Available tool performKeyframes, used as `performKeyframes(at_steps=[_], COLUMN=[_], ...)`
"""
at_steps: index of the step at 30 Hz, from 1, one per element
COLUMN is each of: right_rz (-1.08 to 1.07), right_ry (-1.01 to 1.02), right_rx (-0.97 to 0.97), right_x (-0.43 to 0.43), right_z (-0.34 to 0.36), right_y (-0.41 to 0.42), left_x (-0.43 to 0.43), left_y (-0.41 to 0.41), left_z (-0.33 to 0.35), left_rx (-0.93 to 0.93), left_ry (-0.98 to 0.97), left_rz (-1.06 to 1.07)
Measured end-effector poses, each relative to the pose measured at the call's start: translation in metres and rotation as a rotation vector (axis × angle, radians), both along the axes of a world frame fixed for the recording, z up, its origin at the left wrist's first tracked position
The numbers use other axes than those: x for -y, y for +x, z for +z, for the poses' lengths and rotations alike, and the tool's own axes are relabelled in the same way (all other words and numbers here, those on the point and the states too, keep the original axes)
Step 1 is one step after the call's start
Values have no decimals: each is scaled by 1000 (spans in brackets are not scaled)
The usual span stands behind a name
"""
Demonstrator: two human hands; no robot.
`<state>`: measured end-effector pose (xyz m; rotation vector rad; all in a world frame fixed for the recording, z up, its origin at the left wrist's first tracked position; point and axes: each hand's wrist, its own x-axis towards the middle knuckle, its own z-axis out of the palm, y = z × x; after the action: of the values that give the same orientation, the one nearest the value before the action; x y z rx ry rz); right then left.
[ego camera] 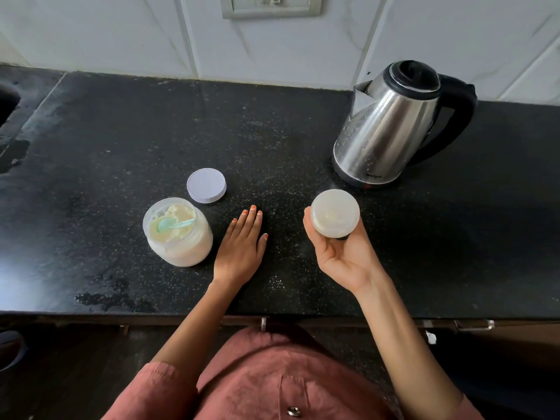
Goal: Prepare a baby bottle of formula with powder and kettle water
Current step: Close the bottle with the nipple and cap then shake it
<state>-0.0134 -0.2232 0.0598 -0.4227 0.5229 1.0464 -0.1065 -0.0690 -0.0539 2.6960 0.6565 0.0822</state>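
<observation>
My right hand (342,253) grips a baby bottle (335,213) seen from above, its translucent white cap on top; the bottle's body is hidden below the cap. My left hand (241,247) lies flat on the black counter (121,131), fingers straight, just right of an open jar of pale formula powder (177,231). A mint-green scoop (172,224) lies in the powder. The jar's white lid (206,185) rests on the counter behind the jar. A steel kettle (394,125) with a black lid and handle stands at the back right, lid closed.
A tiled wall with a power socket (269,4) runs behind the counter. A dark sink edge (7,104) shows at far left, with wet patches (103,298) on the counter near the front left. Drawer handles (472,324) sit below the counter's front edge.
</observation>
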Motion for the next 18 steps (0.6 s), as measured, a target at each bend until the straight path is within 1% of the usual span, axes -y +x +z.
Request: performKeyframes(at_steps=[4,8,10,13,15,18], right_rz=[104,158,197,230,232,220], right_ry=[-49,-99,-147,-338,-411,-409], right_rx=[363,592,802,1162,1277,1284], right_x=[1,7,10,12,11,11], right_z=[2,10,14,18,20,18], right_y=[3,7,8,9,9,7], left_x=[0,-1,-1,0,-1,0], left_y=[0,-1,0,0,0,0], left_z=[0,-2,-3,-3,-2,0], left_rx=[3,4,-5,8,-7,6], left_ry=[2,15,21,22,6,-7], left_rz=[6,2,-1,0,0,5])
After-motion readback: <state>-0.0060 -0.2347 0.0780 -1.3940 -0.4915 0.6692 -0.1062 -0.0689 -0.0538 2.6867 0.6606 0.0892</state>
